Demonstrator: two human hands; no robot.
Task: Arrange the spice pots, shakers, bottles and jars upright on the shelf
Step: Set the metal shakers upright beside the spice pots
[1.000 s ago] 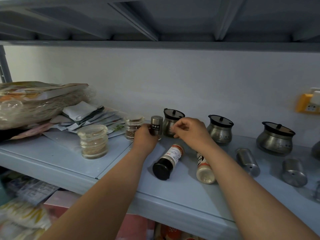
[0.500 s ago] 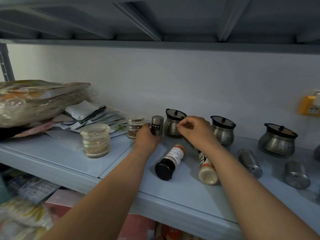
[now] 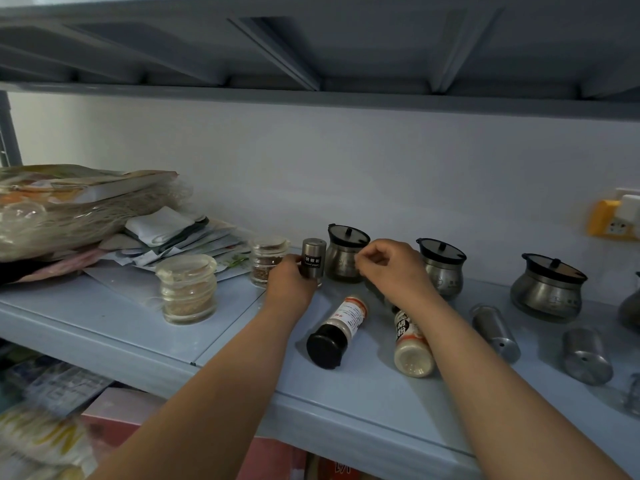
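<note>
Head view: left hand (image 3: 289,287) grips one upright shaker (image 3: 313,258) (right hand (image 3: 391,268) curled, empty); two bottles (image 3: 337,332) lie flat.

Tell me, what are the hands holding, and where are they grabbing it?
The left hand grips the upright steel shaker around its lower body. The right hand is loosely curled beside it, apparently holding nothing.

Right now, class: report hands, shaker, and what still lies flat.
Left hand grips upright shaker. Right hand curled, free. Two bottles flat.

Pale blue shelf (image 3: 104,327), upright jars (image 3: 187,289), steel pots (image 3: 549,289), toppled bottles (image 3: 337,332), toppled shakers (image 3: 495,332), packets (image 3: 166,237)
</note>
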